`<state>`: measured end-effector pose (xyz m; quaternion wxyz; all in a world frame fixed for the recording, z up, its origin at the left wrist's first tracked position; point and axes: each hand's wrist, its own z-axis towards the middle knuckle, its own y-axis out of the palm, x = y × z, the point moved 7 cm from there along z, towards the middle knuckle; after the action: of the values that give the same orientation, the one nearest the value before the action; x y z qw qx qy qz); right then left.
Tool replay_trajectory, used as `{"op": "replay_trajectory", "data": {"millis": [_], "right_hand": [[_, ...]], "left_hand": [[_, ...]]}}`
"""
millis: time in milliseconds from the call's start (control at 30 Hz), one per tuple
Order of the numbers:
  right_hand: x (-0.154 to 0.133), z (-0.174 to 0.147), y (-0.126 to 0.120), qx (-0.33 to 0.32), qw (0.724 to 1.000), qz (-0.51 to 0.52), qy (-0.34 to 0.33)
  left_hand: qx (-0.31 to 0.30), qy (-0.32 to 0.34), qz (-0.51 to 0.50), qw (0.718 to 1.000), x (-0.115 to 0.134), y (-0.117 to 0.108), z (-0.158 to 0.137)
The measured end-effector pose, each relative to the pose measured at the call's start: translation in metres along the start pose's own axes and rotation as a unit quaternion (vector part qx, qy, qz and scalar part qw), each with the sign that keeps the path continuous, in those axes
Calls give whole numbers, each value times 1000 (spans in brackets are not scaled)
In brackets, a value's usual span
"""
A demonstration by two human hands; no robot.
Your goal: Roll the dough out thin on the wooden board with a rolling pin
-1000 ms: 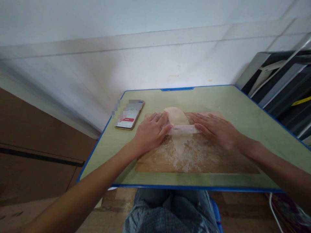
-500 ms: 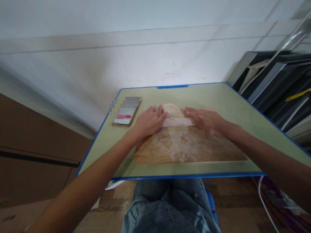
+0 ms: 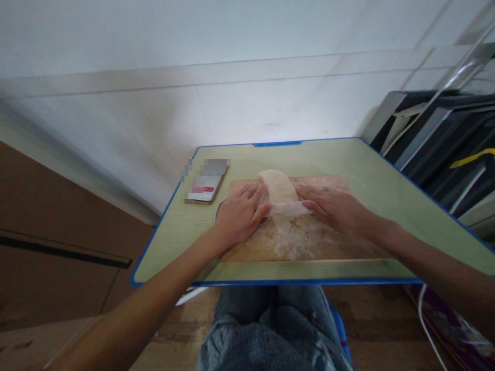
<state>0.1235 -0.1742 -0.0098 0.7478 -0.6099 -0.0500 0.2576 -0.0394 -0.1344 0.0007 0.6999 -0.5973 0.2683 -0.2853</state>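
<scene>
Head view: your left grip (image 3: 243, 208) and right grip (image 3: 335, 208) lie flat on the rolling pin (image 3: 288, 208), sensibly at either end; soft-looking dough (image 3: 282, 187) between.

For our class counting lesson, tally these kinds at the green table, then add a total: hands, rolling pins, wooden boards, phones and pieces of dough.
Hands: 2 (left hand, right hand)
Rolling pin: 1
Wooden board: 1
Phone: 1
Piece of dough, passing under the pin: 1
Total: 6
</scene>
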Motion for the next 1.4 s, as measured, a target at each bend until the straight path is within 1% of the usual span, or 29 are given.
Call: {"op": "replay_trajectory", "data": {"millis": [67, 100, 133, 200, 300, 433, 467, 600, 667, 733, 800, 833, 867, 933, 1033, 1100, 1167, 1233, 1333, 1400], "right_hand": [[-1, 1, 1, 2, 1000, 10, 1], [-1, 1, 0, 7, 1000, 10, 7], [-2, -1, 0, 12, 1000, 3, 17], [-7, -5, -1, 17, 999, -25, 26], [-15, -12, -3, 23, 998, -59, 28], [-17, -12, -3, 16, 997, -66, 40], [-17, -12, -4, 19, 997, -68, 39], [-21, -13, -6, 43, 996, -78, 19], [-19, -12, -4, 36, 996, -76, 26], [-18, -12, -2, 28, 996, -75, 35], [-20, -16, -2, 29, 995, -89, 41], [-22, -18, -3, 37, 994, -100, 39], [-24, -20, -4, 49, 992, -108, 36], [-26, -23, -5, 55, 992, -107, 31], [-26, -23, -4, 52, 993, -99, 38], [-26, -24, -3, 55, 991, -116, 45], [-28, -27, -3, 67, 987, -137, 45], [-30, -27, -4, 68, 987, -139, 38], [-31, -23, -4, 48, 991, -123, 36], [-33, -24, -6, 50, 989, -128, 45]], "left_hand": [[-13, -10, 17, 1000, -1, 2, 2], [-11, -18, 24, 999, -2, 2, 2], [-4, -10, 25, 1000, -1, 1, 1], [13, -11, 3, 1000, 1, -1, -3], [10, 2, -17, 1000, 5, -1, -9], [9, -43, -15, 999, 0, -1, -7], [7, -44, -18, 999, 0, -1, -7], [12, -19, -24, 999, 3, -4, -8], [5, -15, -18, 1000, 3, -3, -7], [7, -27, -8, 1000, 2, -3, -7], [7, -15, -3, 1000, 6, -2, -11], [9, -9, -5, 1000, 8, -2, -13], [18, -18, -3, 1000, 8, -3, -16], [24, -19, 2, 1000, 9, -4, -19], [6, -1, 10, 1000, 12, -2, -20], [14, -28, 7, 999, 10, -3, -24], [29, -20, 4, 999, 12, -4, -27], [33, -10, 7, 999, 11, -3, -25], [10, 28, 21, 999, 13, 2, -16], [5, 2, 16, 1000, 10, 1, -15]]}}
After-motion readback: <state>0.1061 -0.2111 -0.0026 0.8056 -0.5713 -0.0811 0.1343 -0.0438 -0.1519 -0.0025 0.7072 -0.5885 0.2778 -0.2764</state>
